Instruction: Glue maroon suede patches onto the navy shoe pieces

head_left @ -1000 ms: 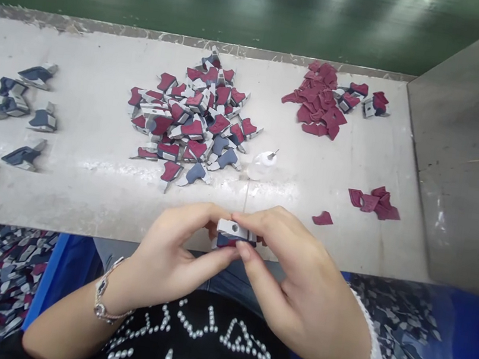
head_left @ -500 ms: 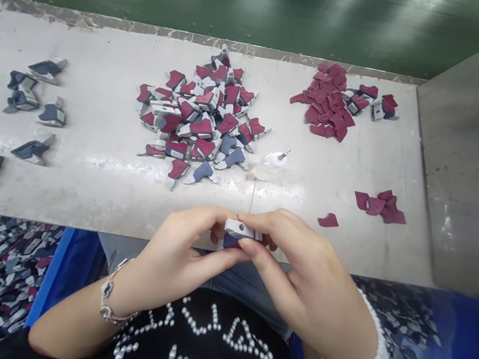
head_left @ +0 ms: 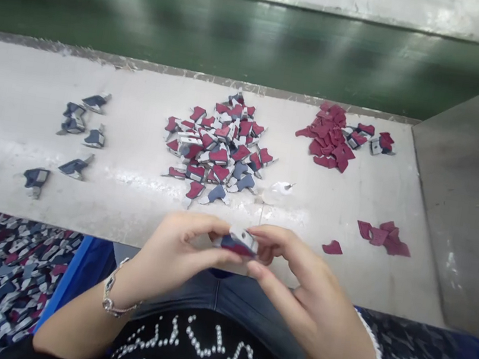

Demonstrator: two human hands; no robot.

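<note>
Just above the table's front edge, my left hand (head_left: pixel 187 246) pinches a small grey, navy and maroon plastic part (head_left: pixel 236 243) between thumb and fingers. A round hole shows in the part's light grey face. My right hand (head_left: pixel 297 278) is at the part's right end, its index fingertip against the upper edge and its thumb by the lower corner. The other right fingers curl behind and are partly hidden. Beyond my hands lies a heap of similar parts (head_left: pixel 218 155), most with maroon faces. A small white bottle with a thin metal tip (head_left: pixel 282 188) lies beside the heap.
Maroon flat pieces (head_left: pixel 329 136) are piled at the back right, more (head_left: pixel 386 236) nearer. A single maroon piece (head_left: pixel 332 247) lies near my right hand. Several navy-grey parts (head_left: pixel 74 167) lie left. Below is a blue bin (head_left: pixel 65 279) of parts. A metal panel (head_left: pixel 472 190) bounds the right.
The view has tilted up and shifted left, showing a ledge behind the green wall. The part has turned in my fingers, and my right thumb has moved off its face to its lower corner.
</note>
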